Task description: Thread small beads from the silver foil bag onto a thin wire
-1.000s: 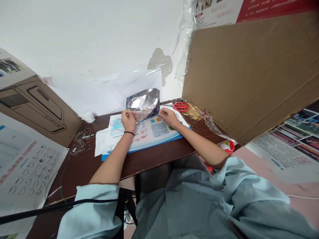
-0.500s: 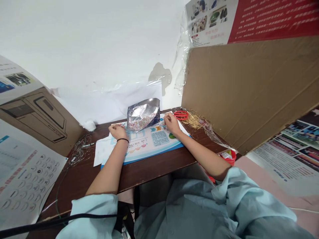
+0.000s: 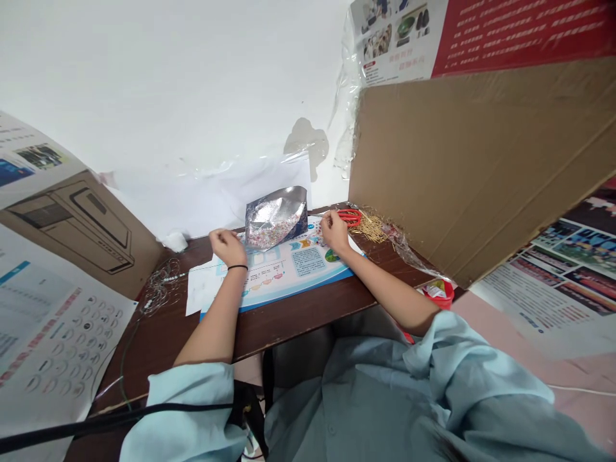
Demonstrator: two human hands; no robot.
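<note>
My left hand (image 3: 228, 248) is raised just left of the bag, fingers curled together; what they grip, if anything, is too small to see. An open silvery bag of small multicoloured beads (image 3: 275, 232) stands between my hands. To its right, my right hand (image 3: 335, 231) has its fingers pinched over the printed sheet (image 3: 269, 282), near a few scattered beads. Anything in that pinch is hidden. Close behind it lie red-handled scissors (image 3: 350, 217). A tangle of clear line (image 3: 161, 285) with some white beads lies to the left, a strand running toward my left hand.
Gold-coloured pins (image 3: 373, 228) lie in a pile at the right, next to crumpled clear plastic (image 3: 409, 250). Cardboard panels (image 3: 462, 160) stand on both sides. A red container (image 3: 440, 294) sits by the table's right edge. A black cable (image 3: 120, 423) crosses my left sleeve.
My left hand has lifted slightly and turned, its fingers curling more. My right hand has shifted a little up and to the right, toward the scissors. The bag stays in place.
</note>
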